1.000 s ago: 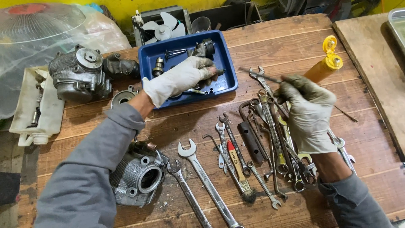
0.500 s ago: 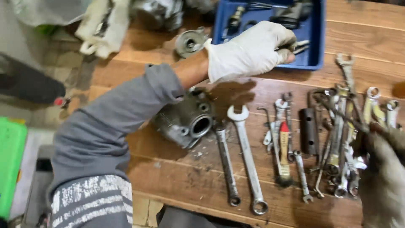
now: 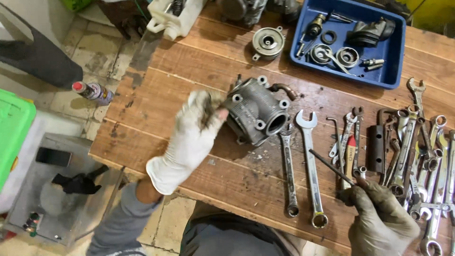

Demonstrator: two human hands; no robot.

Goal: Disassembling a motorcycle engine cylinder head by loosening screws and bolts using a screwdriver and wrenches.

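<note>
Left hand (image 3: 189, 137) gloved white, fingers loosely curled against grey metal housing (image 3: 256, 111) lying mid-desk (image 3: 156, 95). Right hand (image 3: 381, 220) in dirty glove, closed around thin rod (image 3: 332, 167), beside spanners (image 3: 308, 166).

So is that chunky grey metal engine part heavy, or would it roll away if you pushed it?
The grey cast-metal engine part probably feels heavy for its size, since its walls look thick. It likely won't roll far: lugs and a bent pipe stick out. It looks grimy, so it may be slippery under the left hand touching it.
</note>
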